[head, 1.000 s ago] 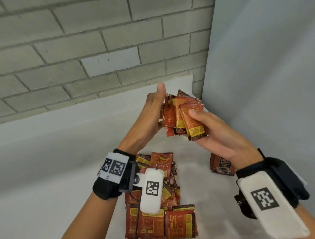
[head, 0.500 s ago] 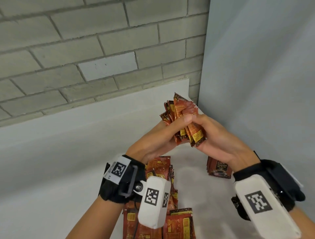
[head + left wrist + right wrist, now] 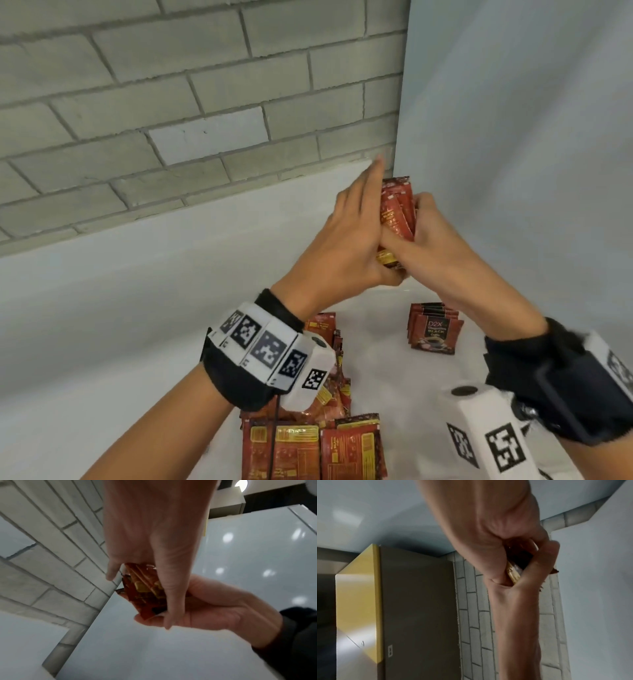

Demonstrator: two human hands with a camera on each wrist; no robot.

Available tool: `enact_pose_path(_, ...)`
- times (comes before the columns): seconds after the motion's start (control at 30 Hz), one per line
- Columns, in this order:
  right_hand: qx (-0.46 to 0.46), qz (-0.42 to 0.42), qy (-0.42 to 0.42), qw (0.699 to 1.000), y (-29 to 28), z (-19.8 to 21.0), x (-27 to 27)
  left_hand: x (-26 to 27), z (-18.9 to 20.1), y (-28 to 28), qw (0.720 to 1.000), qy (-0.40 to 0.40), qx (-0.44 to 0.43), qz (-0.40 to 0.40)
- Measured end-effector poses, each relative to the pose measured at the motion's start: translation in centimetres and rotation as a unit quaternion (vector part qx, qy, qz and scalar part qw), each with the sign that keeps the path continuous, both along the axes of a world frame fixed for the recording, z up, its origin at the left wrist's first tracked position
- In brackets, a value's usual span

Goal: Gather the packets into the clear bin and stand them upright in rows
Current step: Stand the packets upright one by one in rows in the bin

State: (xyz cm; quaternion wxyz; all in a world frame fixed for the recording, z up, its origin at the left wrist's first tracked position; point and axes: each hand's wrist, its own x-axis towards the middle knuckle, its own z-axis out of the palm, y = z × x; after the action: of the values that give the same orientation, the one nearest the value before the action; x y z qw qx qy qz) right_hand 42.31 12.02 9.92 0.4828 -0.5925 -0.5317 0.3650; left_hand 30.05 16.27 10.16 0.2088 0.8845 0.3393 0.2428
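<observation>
Both hands hold one bundle of red packets [image 3: 399,209] upright in the air near the back right corner. My left hand [image 3: 356,233] lies along the bundle's left side with straight fingers and pinches it with the thumb across the front. My right hand [image 3: 442,236] curls round it from the right. In the left wrist view the bundle [image 3: 142,588] sits between my left thumb and fingers, with the right hand [image 3: 214,608] cupped beneath. The right wrist view shows only a gold packet edge [image 3: 513,573] between the hands. No clear bin is in view.
A pile of loose red packets [image 3: 308,445] lies on the white surface under my left wrist. A small neat stack of packets [image 3: 433,329] stands to the right below the hands. A brick wall [image 3: 171,85] rises behind and a pale panel [image 3: 513,137] stands at the right.
The fanned packets have been squeezed into a tight upright bundle. My left fingers now lie flat along it, and both hands have shifted right toward the corner.
</observation>
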Motion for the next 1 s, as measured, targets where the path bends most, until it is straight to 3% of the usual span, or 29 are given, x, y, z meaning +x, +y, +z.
enact_pose_path(0.17, -0.020, 0.034, -0.039, 0.998, -0.7, 0.3, -0.3, -0.6, -1.6, 0.3, 0.996, -0.073, -0.041, -0.028)
enact_pose_path(0.3, -0.073, 0.112, 0.010, 0.991, -1.4, 0.8, -0.2, -1.5, -2.5, 0.1, 0.990, -0.124, -0.040, -0.055)
enact_pose_path(0.47, -0.112, 0.178, 0.084, 0.974, -2.5, 1.6, -0.4, -2.7, -2.9, -0.3, 0.971, -0.190, -0.119, -0.081)
enact_pose_path(0.6, -0.127, 0.174, 0.161, 0.963, -2.7, 1.5, -1.0, -2.4, -3.8, -0.6, 0.965, -0.220, -0.103, -0.097)
enact_pose_path(0.73, -0.127, 0.144, 0.135, 0.972, -2.9, 0.9, -1.7, -2.3, -4.8, -0.8, 0.963, -0.223, -0.098, -0.120)
enact_pose_path(0.83, -0.117, 0.132, 0.138, 0.975, -2.9, 0.4, -2.0, -2.3, -5.2, -0.8, 0.971, -0.211, -0.044, -0.100)
enact_pose_path(1.0, -0.112, 0.124, 0.165, 0.972, -2.5, 0.1, -1.8, -2.5, -5.5, -0.9, 0.960, -0.260, -0.013, -0.101)
